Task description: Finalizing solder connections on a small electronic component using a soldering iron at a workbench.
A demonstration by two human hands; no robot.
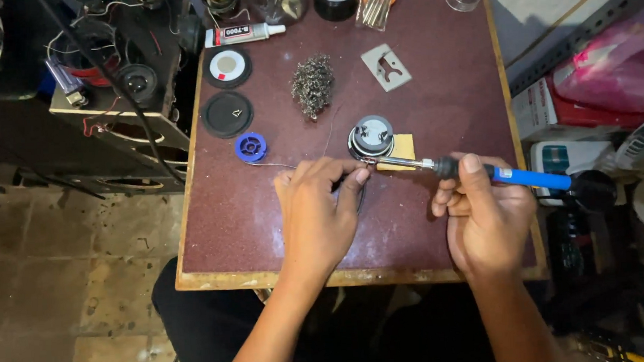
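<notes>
A small round speaker (371, 136) lies on the maroon table (434, 89), partly over a yellow sponge (403, 150). My right hand (483, 214) grips a blue-handled soldering iron (510, 175), its metal tip touching the speaker's near edge. My left hand (320, 214) pinches a thin solder wire (274, 164) at that same spot. The wire runs left to a small blue spool (251, 146).
A ball of steel wool (312, 84), a grey metal plate (386, 67), two black round speaker parts (227, 114), and a glue tube (243, 34) lie on the table's far half. Jars stand along the back edge. Speaker boxes and wires crowd the left, packages the right.
</notes>
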